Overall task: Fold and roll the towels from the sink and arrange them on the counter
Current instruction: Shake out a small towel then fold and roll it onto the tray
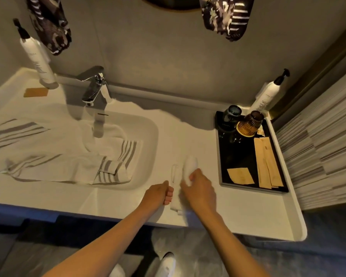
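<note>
The person is rolling a small white towel on the counter, between the sink and the black tray. The right hand is closing over the rolled end, fingers curled on the fat white roll, while the left hand is pinching the flat, folded strip just beside it. This looks like mid-roll; the next move probably calls for keeping the strip taut and its edges lined up. The towel is looking pale, soft and overexposed, so its folds are hard to read. Two striped towels are lying crumpled in and beside the sink, not yet folded.
</note>
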### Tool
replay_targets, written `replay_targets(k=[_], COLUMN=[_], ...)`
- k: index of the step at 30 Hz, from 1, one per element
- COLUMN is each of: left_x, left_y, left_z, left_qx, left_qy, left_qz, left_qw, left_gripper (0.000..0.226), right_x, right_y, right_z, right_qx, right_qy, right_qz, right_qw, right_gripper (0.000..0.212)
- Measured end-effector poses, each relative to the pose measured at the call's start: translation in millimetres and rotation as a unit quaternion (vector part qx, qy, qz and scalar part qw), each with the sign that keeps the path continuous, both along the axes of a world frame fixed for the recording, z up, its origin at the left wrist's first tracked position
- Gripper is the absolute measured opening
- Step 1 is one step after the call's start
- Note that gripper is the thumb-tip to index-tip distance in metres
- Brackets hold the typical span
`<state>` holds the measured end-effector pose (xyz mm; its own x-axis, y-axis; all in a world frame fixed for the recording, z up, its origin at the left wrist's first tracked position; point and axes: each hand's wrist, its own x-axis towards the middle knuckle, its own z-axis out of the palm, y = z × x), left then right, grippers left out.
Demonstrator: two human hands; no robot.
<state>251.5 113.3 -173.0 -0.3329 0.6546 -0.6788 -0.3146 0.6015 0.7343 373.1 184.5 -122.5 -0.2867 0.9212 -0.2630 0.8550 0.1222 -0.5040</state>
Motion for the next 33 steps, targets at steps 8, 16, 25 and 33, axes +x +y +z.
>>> replay_targets(k=[8, 16, 25, 33], left_x=[-6.0, -1.1, 12.9, 78.2], left_y=[9.9, 9.4, 36.3, 166.7], left_z=[4.7, 2.2, 48.0, 55.8], left_qx=[-0.057, -0.132, 0.070, 0.066], left_qy=[0.157, 0.193, -0.357, -0.118], left_qz=[-0.081, -0.131, 0.035, 0.001], left_qw=[0.983, 0.963, 0.931, 0.991], left_gripper=[0.032, 0.049, 0.044, 0.034], right_x=[14.1, 19.1, 93.0, 158.4], right_y=[-18.7, -22.8, 41.3, 174.2], right_z=[-19.9, -39.7, 34.1, 22.8], right_qx=[0.005, -0.276, -0.448, -0.245], right_qy=[0.082, 0.170, 0.359, 0.404], right_qz=[-0.021, -0.137, -0.084, -0.301], right_qw=[0.996, 0.936, 0.815, 0.829], right_gripper=[0.017, 0.046, 0.043, 0.036])
